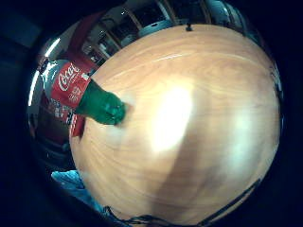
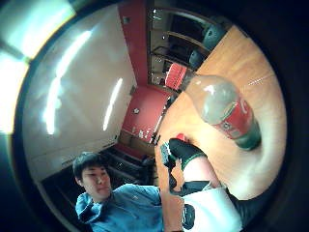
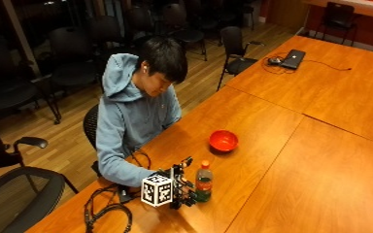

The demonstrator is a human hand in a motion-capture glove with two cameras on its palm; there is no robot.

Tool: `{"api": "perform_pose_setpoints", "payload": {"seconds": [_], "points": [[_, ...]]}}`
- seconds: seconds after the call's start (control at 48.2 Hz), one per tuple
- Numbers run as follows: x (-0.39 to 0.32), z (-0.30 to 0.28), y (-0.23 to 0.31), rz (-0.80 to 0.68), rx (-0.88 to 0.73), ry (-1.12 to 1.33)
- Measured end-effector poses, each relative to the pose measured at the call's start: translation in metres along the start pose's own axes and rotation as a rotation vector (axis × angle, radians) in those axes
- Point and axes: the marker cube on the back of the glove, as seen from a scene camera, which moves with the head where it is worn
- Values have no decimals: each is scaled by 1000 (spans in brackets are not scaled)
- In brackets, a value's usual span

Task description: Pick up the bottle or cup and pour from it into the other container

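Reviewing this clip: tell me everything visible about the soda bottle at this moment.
The bottle is clear plastic with a red Coca-Cola label, an orange-red cap and a green lower part. It stands upright on the wooden table, near the edge where the person sits, with the red bowl farther along the table and apart from it. The gloved right hand is right beside it; whether the fingers touch or grip it cannot be told. Its upper part looks empty.

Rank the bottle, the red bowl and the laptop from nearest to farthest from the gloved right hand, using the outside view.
1. Bottle: upright on the table right beside the hand.
2. Red bowl: farther along the same table, past the bottle.
3. Laptop: far end, on the next table.
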Motion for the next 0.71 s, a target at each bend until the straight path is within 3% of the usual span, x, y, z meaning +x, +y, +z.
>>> {"api": "perform_pose_setpoints", "payload": {"seconds": [0.29, 0.705], "points": [[-4, 52, -26, -4, -55, -144], [-23, 93, -48, -67, 112, -233]]}}
